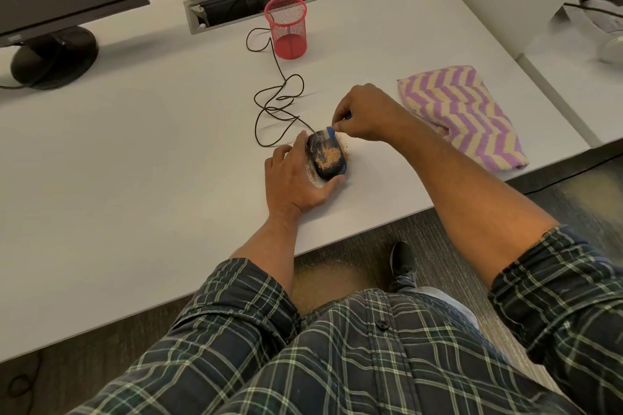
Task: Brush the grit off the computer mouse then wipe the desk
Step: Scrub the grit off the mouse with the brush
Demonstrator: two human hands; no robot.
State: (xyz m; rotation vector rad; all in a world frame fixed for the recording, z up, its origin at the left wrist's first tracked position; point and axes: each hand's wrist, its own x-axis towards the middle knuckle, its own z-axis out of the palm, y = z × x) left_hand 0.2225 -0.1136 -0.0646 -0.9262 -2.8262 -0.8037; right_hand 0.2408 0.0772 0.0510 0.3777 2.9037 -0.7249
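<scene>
Gripping the mouse [326, 155] on the white desk [151, 162], left hand [296, 175]; right hand [364, 114] pinches brush [331, 132].

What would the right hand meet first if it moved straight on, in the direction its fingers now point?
Probably the gritty black computer mouse: the right hand, holding a small blue brush, points down-left at its front end. Beyond it lies the left hand.

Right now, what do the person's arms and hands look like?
Both forearms are bare. The left hand and right hand wear no gloves, rings or watch that show. Dark plaid sleeves with pale green and white lines are rolled up near the elbows.
</scene>
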